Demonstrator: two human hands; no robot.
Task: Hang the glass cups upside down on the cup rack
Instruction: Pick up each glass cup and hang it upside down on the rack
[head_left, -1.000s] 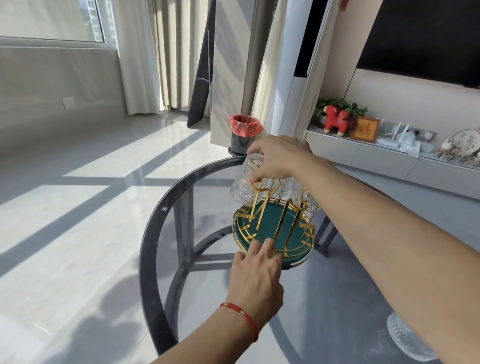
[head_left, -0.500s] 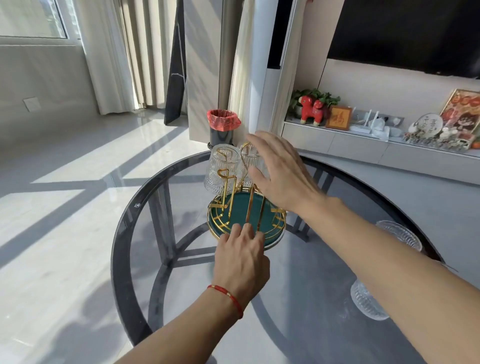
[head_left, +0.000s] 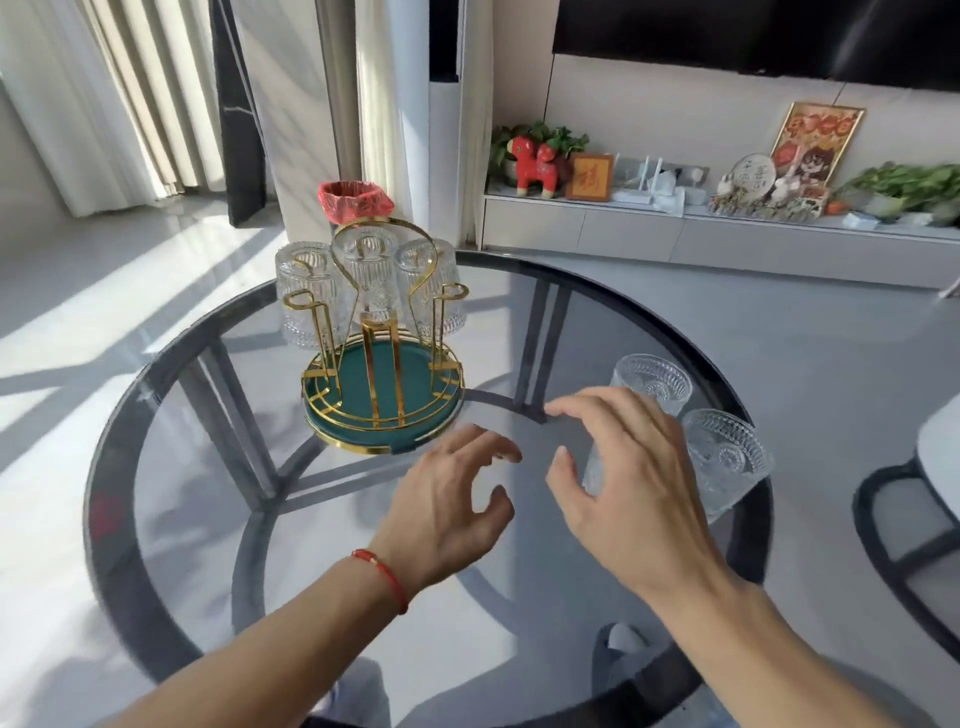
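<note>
Both hands hover over the counter (head_left: 171, 519), holding nothing: left hand (head_left: 447, 506) loosely spread, right hand (head_left: 631, 486) spread wide before two upright glass cups (head_left: 727, 457) near the right edge. Toward the far edge, the cup rack (head_left: 382, 384) carries three inverted cups (head_left: 304, 283).

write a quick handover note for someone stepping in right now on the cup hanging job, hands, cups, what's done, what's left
Left hand: open, holding nothing, above the glass table in front of the cup rack.
Right hand: open, fingers spread, reaching toward the nearer loose cup, no grip yet.
Done: three cups hang upside down on the rack's far pegs: left, middle, right.
Left: two cups stand on the table to the rack's right, the second near the table edge. Near-side pegs look free.
</note>
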